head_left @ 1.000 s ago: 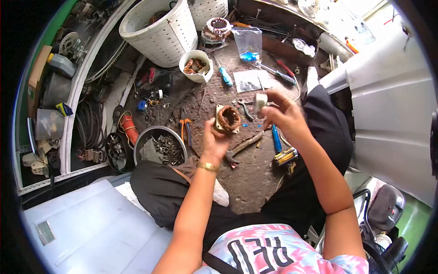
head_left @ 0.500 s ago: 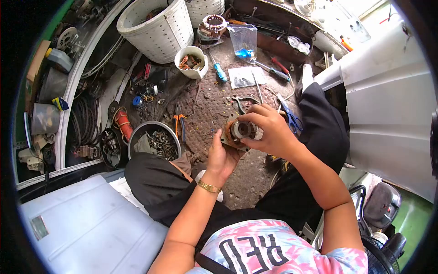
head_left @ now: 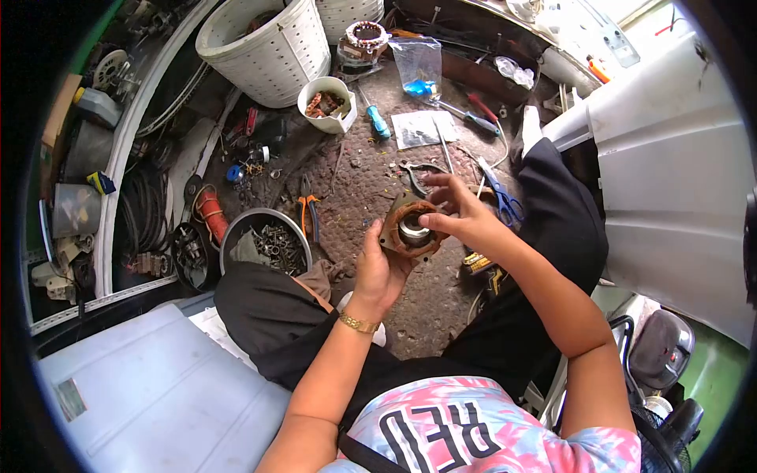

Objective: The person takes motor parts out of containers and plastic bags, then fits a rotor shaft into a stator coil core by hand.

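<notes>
My left hand [head_left: 380,272] holds a motor stator [head_left: 397,214] from its left and lower side. This stator has brown coil windings around its opening and a squarish metal plate behind. Inside the opening sits a shiny metal ring [head_left: 410,236] with a dark centre. My right hand [head_left: 465,217] is at the right of the stator, its thumb at the ring's edge and its fingers spread above. Whether the thumb touches the ring I cannot tell. Pliers [head_left: 422,172] lie on the floor just beyond the stator.
Blue scissors [head_left: 505,201], a teal screwdriver [head_left: 377,122] and orange-handled pliers [head_left: 308,213] lie around the floor. A metal bowl [head_left: 229,236] of screws stands left. Further back are a white tub [head_left: 347,122], a perforated basket [head_left: 272,67] and another stator [head_left: 364,51].
My right hand's fingers have opened away from the ring and shifted slightly right. The ring now sits lower in the stator, which faces me more. My left hand keeps its hold.
</notes>
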`<act>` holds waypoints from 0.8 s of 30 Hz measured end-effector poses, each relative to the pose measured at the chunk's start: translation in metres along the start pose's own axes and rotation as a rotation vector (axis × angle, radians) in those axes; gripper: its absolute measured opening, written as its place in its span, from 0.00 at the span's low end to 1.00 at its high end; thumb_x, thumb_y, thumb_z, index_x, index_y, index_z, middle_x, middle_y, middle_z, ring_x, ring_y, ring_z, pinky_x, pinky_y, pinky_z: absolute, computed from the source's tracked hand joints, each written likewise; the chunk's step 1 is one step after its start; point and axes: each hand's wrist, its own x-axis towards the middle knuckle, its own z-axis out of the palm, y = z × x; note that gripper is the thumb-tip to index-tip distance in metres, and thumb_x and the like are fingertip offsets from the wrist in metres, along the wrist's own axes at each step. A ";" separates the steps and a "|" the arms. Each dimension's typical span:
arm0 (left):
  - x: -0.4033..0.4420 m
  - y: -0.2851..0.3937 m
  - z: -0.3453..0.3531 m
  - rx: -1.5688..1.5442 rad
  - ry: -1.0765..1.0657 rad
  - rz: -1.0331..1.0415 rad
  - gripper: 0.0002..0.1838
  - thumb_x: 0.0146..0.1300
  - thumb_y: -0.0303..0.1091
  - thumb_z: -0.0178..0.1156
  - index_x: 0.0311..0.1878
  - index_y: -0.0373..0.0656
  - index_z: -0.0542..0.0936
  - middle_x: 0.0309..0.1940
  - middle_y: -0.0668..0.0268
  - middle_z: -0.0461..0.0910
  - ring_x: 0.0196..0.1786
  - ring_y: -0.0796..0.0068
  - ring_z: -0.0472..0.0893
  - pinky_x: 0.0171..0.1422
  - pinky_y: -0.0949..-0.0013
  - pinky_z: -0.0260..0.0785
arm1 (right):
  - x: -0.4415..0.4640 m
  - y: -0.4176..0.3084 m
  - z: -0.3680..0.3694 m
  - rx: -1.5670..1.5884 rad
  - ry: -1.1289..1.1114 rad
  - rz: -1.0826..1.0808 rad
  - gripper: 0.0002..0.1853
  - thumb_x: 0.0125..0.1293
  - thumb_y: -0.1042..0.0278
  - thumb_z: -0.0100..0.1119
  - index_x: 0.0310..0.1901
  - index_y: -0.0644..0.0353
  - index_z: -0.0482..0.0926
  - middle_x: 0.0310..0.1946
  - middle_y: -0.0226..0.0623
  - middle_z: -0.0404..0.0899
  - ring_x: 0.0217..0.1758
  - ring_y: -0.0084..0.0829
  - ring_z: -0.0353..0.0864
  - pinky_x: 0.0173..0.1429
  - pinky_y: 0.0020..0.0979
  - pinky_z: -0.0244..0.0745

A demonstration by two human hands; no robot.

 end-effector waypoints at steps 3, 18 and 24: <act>0.001 -0.001 0.000 0.031 -0.033 0.021 0.30 0.72 0.54 0.32 0.62 0.40 0.68 0.57 0.59 0.74 0.59 0.64 0.75 0.66 0.55 0.66 | 0.005 0.006 0.003 0.014 -0.065 0.009 0.29 0.54 0.72 0.68 0.57 0.62 0.68 0.44 0.38 0.74 0.47 0.25 0.73 0.48 0.27 0.73; -0.007 0.023 -0.020 0.083 -0.085 0.059 0.20 0.63 0.38 0.59 0.57 0.45 0.72 0.47 0.69 0.78 0.47 0.75 0.80 0.49 0.69 0.78 | -0.003 -0.024 0.027 -0.972 -0.039 -0.741 0.23 0.45 0.64 0.72 0.44 0.57 0.78 0.50 0.38 0.73 0.50 0.45 0.72 0.52 0.42 0.70; -0.019 0.034 -0.030 0.074 0.009 0.075 0.15 0.64 0.39 0.57 0.51 0.46 0.72 0.37 0.71 0.76 0.39 0.78 0.79 0.46 0.67 0.76 | 0.042 -0.064 0.034 -1.085 -0.006 -0.730 0.15 0.54 0.56 0.65 0.31 0.60 0.77 0.30 0.41 0.77 0.33 0.44 0.79 0.35 0.41 0.72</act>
